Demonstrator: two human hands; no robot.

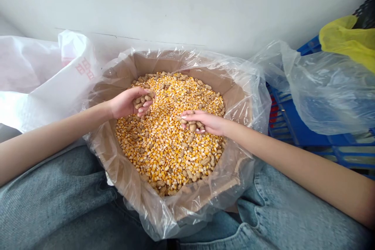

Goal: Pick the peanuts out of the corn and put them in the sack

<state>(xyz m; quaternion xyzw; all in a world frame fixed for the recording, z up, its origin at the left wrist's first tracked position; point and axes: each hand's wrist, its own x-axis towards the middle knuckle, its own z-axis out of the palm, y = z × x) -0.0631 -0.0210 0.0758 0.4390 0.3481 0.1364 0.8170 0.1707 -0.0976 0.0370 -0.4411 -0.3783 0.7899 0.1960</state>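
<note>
while the left hand is held over the left side of the corn kernels, as the head view shows, its fingers are curled around several unshelled peanuts, with the thumb lying along the top of them. the right hand, just right of the middle of the pile, pinches more peanuts between thumb and fingers, some of them poking out past the fingertips; whether it touches the kernels below, i cannot tell. the two hands are apart, with yellow and pale kernels showing between them. other peanuts lie loose among the corn, thickest along the near edge of the pile. all of this sits in a brown cardboard box, lined with a clear plastic sheet that spills over the rim. the box is between the person's legs, in blue jeans. to the left is a white sack with faint red print; behind is a pale wall. to the right, a clear bag lies over a blue crate, near a yellow bag.
</note>
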